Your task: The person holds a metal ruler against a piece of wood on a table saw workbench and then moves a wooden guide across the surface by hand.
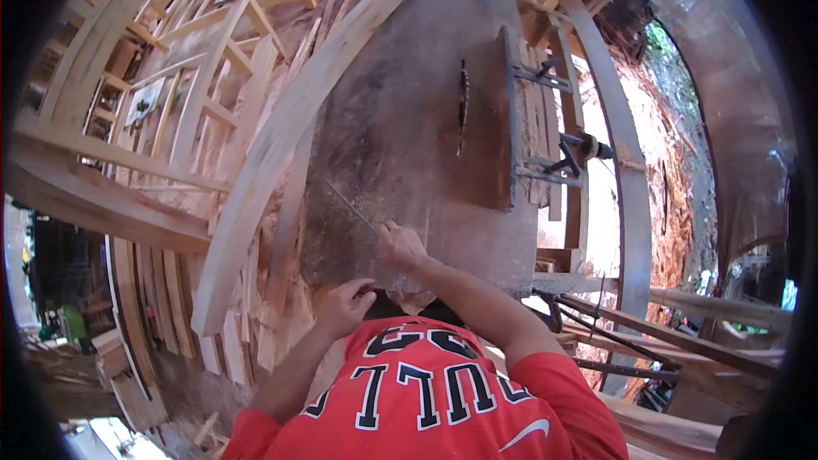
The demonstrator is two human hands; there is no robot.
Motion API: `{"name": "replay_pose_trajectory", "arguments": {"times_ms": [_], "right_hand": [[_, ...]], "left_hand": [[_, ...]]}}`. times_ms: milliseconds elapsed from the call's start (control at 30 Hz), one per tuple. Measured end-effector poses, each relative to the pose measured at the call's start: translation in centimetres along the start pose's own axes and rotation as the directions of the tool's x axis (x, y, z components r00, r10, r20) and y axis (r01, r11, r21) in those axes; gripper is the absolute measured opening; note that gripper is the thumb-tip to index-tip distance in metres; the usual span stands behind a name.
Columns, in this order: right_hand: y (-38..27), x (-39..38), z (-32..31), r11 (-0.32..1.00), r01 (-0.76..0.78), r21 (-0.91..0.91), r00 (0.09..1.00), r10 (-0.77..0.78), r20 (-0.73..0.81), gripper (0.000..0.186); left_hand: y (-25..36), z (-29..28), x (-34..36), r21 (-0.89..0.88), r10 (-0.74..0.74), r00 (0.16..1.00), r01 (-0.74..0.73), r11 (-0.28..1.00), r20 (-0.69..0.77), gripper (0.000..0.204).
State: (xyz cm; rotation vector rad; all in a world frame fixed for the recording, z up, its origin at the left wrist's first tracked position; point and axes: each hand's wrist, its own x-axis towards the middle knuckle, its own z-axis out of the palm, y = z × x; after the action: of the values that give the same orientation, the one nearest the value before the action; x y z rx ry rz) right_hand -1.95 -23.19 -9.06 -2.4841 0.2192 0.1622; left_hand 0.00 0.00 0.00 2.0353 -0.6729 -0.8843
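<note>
A dusty saw table (383,77) is below me, with a toothed blade (463,106) standing in a slot beside a long dark fence (503,119). My right hand (400,247) is closed on a thin metal rod (349,204), which slants toward the upper left over the table's lower left part, well short of the blade. My left hand (349,305) is lower, at the near left edge of the table, its fingers curled; what they hold, if anything, I cannot make out.
A long pale plank (281,128) runs diagonally along the table's left side. Wooden frames (204,111) and stacked boards fill the left. Clamp-like fittings (588,146) hold the fence on the right, beside a long beam (618,187). Timber rails (707,315) lie at lower right.
</note>
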Motion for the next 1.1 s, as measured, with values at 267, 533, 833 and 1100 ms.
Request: {"name": "replay_pose_trajectory", "arguments": {"times_ms": [267,533,833,1100], "right_hand": [[7.1,-10.1,-4.0,0.911,0.392,-0.128,0.893,-0.343,0.291,0.034],[10.1,6.7,-5.6,0.973,0.025,-0.23,0.943,-0.099,-0.318,0.016],[4.1,0.4,0.7,0.737,0.632,-0.241,0.749,-0.5,0.435,0.016],[6.3,12.1,-6.3,0.995,-0.086,-0.044,0.887,0.056,-0.459,0.015]], "left_hand": [[-2.8,-1.0,-3.3,-0.094,-0.104,0.97,0.085,0.992,-0.221,0.027],[-3.4,-0.2,-4.7,-0.143,-0.089,0.95,0.047,0.989,-0.301,0.025],[-8.2,0.8,-9.3,-0.205,-0.245,0.895,0.178,0.962,-0.374,0.027],[-7.6,0.3,-8.8,-0.221,-0.222,0.895,0.143,0.965,-0.388,0.026]]}}
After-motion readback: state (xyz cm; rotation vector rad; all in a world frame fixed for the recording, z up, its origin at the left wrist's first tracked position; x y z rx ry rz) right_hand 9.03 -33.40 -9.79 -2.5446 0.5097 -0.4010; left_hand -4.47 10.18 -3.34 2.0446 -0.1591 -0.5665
